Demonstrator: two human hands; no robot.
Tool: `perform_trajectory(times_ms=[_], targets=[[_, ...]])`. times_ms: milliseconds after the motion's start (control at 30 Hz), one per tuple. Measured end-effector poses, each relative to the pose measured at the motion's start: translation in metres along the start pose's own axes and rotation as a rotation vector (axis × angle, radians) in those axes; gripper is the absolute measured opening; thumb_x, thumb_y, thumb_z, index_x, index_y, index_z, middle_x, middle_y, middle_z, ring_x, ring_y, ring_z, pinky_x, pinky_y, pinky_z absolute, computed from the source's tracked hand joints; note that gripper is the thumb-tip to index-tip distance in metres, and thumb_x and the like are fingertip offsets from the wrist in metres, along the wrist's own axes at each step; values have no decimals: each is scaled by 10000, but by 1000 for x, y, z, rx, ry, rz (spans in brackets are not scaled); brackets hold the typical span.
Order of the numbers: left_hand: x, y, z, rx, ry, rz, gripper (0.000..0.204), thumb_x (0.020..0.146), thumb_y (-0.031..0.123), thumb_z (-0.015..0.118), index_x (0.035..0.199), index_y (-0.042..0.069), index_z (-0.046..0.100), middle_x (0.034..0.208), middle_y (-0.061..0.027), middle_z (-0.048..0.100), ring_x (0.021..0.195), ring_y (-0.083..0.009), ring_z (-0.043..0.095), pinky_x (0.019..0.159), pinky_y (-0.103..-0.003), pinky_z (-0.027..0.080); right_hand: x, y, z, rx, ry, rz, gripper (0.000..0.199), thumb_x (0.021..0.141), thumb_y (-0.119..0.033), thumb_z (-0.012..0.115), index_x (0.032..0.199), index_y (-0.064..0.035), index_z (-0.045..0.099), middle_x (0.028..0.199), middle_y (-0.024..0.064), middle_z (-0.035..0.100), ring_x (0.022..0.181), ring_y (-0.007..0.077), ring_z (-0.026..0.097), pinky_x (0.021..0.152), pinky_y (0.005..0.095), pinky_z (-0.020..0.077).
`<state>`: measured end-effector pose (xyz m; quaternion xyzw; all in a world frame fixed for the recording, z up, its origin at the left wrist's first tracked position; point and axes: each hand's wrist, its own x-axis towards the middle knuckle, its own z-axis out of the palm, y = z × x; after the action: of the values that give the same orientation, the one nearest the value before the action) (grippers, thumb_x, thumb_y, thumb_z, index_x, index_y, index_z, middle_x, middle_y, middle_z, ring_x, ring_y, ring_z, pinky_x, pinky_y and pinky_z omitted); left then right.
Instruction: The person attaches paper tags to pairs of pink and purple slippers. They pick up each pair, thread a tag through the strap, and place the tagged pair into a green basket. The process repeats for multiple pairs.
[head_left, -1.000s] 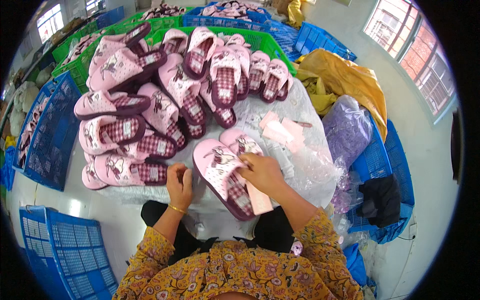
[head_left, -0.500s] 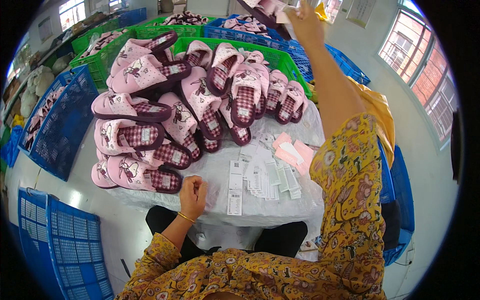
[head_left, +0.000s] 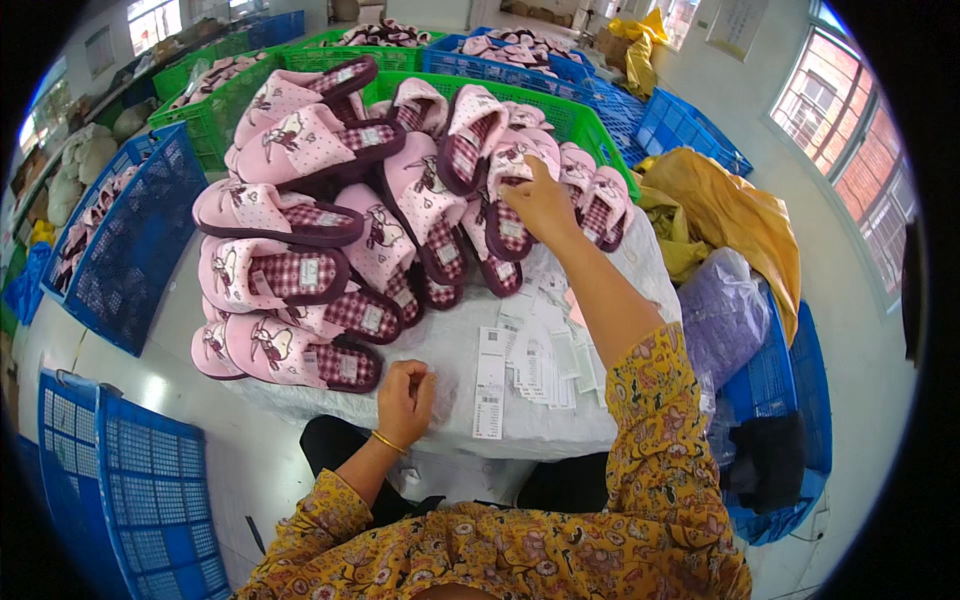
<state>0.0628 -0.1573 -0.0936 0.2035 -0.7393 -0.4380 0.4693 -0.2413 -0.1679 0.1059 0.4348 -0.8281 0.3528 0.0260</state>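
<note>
A heap of pink slippers (head_left: 290, 150) with checked maroon insoles and dark soles covers the left and far part of the wrapped table (head_left: 455, 345). My right hand (head_left: 540, 205) reaches into the right side of the heap, its fingers closed on the opening of one slipper (head_left: 511, 222). Part of that slipper is hidden behind the hand. Close to the near table edge, my left hand (head_left: 405, 400) is curled into a loose fist, and nothing shows in it. Paper tags (head_left: 540, 360) lie spread between my arms, with one long white label (head_left: 490, 385) nearest.
Behind the heap stand a green crate (head_left: 590, 130) and a blue crate (head_left: 450, 62) holding more slippers. Blue crates (head_left: 130, 250) flank the table's left side. Yellow cloth (head_left: 740, 210), a purple bag (head_left: 722, 310) and a black item (head_left: 768, 460) sit at the right.
My right hand has come down from the far top, where it held a slipper, onto another slipper in the heap. The earlier slipper is no longer in that hand. My left hand stays curled.
</note>
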Motion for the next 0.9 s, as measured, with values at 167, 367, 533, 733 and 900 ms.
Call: perform_trajectory(times_ms=[167, 367, 533, 733, 900], targets=[[5, 10, -7, 68, -1, 5, 155, 878, 68, 670, 986, 23, 570, 857, -117, 594, 634, -205, 592, 574, -302, 472, 5, -15, 7, 59, 212, -152, 502, 866, -303, 702, 1271, -57, 539, 817, 114, 711, 756, 303, 681, 681, 405, 512], [10, 15, -8, 90, -32, 44, 165, 882, 64, 659, 1006, 23, 559, 840, -121, 601, 606, -215, 586, 558, -316, 479, 19, -44, 13, 263, 305, -181, 445, 867, -227, 704, 1235, -31, 549, 837, 130, 710, 743, 228, 681, 721, 347, 519], [4, 11, -7, 65, -2, 33, 157, 882, 47, 655, 1002, 20, 558, 870, -128, 604, 630, -225, 613, 573, -318, 494, 39, -34, 6, 625, 521, -103, 263, 912, -163, 635, 1119, -13, 577, 826, 99, 687, 684, 155, 640, 636, 283, 495], [4, 10, -4, 19, -7, 44, 169, 873, 31, 665, 1003, 20, 558, 860, -112, 579, 653, -207, 599, 575, -300, 476, 11, 6, -17, 788, 550, 120, 203, 929, -149, 600, 1072, -5, 579, 831, 91, 689, 618, 125, 612, 596, 255, 482], [4, 7, -2, -2, 9, 39, 159, 882, 32, 662, 1002, 19, 559, 852, -90, 575, 649, -169, 584, 579, -277, 475, -11, 27, -6, 807, 529, 171, 190, 938, -132, 589, 1073, 0, 579, 829, 89, 683, 620, 114, 606, 579, 234, 471]])
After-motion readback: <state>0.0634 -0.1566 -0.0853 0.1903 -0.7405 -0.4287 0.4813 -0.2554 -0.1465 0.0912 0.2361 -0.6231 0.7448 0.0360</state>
